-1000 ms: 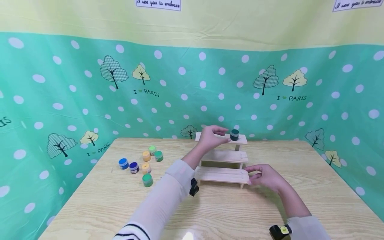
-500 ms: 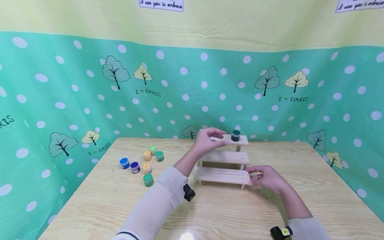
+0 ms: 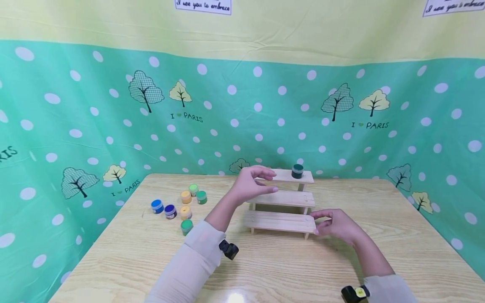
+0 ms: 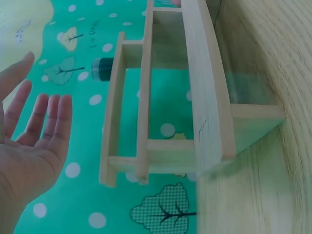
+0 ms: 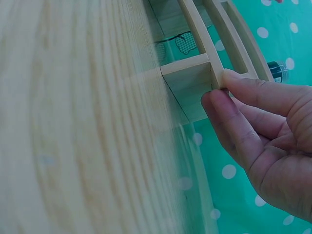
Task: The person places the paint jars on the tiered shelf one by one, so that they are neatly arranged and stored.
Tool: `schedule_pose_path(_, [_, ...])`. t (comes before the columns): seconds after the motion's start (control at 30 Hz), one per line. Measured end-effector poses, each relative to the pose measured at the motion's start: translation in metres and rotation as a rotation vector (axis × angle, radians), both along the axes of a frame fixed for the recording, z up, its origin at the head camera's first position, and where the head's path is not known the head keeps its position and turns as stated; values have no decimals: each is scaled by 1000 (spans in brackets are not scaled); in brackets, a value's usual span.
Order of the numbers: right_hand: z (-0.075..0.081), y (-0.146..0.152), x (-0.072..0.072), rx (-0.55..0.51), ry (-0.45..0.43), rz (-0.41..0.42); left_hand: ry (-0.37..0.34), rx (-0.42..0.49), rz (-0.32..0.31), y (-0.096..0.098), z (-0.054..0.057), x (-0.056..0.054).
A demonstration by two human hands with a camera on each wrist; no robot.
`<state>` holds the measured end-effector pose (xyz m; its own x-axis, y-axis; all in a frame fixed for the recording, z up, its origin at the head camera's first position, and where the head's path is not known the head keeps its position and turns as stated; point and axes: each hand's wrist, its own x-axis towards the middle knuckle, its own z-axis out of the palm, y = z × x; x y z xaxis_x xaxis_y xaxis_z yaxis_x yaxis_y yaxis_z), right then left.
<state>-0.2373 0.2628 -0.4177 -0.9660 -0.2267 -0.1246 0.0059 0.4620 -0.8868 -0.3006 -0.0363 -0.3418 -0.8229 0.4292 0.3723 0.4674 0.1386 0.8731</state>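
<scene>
A three-tier wooden stand [image 3: 281, 220] with stepped shelves is on the table. One dark green paint jar [image 3: 297, 171] sits upright near the right end of its top shelf; the left wrist view also shows this jar [image 4: 103, 69] from the side. My left hand [image 3: 253, 184] is in the air by the left part of the upper shelves, fingers spread from the thumb and holding nothing. At the right end of the bottom shelf, my right hand [image 3: 338, 226] pinches the corner between thumb [image 5: 253, 90] and fingers.
Several paint jars stand on the left of the table [image 3: 125, 252]: blue [image 3: 157, 206], dark purple [image 3: 170, 211], orange-yellow [image 3: 186, 212] and green [image 3: 187, 227] among them. A patterned curtain [image 3: 212, 139] hangs behind the table's far edge.
My left hand has drawn away from the dark green jar, moving left and slightly down, and the jar stays on the top shelf. My right hand keeps its place at the bottom shelf.
</scene>
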Motion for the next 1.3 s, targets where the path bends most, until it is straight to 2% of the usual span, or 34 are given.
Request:
schedule_pose_path(0.2, [0,0,0,4,0,-4,22,-15,-43,-10,0,9])
schedule_pose_path(0.33, [0,0,0,5,-1,-4,33,-33,-42,-16,-2,16])
schedule_pose_path(0.63, [-1,-1,0,9,-16,-13,33,-6,-67,-33,-8,29])
schedule_pose_path(0.87, [-1,0,0,2,-4,2,52,-5,-50,-49,-14,36])
schedule_pose_path(1.17, [0,-1,0,-15,-6,21,28,-16,-37,-72,-19,43])
schedule_pose_path(1.3, [0,-1,1,-13,-12,4,27,-40,-20,-82,-21,45])
